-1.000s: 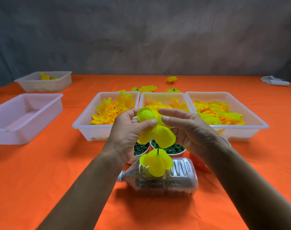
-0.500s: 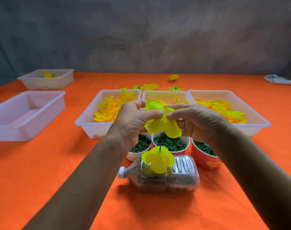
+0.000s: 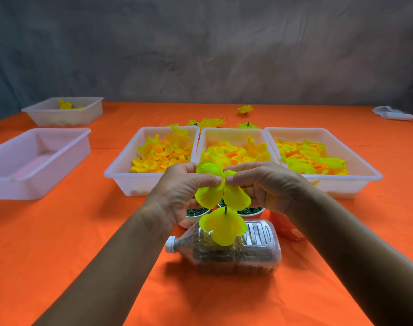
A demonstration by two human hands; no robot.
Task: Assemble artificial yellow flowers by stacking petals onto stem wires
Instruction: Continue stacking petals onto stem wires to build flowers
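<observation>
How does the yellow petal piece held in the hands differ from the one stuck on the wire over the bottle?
The held yellow petal piece is pinched by the left hand and right hand; the mounted petal piece sits untouched on the stem wire. The held one is higher. Both are bright yellow-green.

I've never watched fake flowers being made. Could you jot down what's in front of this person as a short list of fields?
Left hand: pinches the petal piece from the left
Right hand: pinches the same piece from the right
Stem: stands up from the plastic bottle, one petal layer already on it
Bottle: lies on its side, white cap to the left
Trays: three side by side, holding yellow and orange petals
Cups: hold small green parts, behind the bottle
Table: orange cover
</observation>
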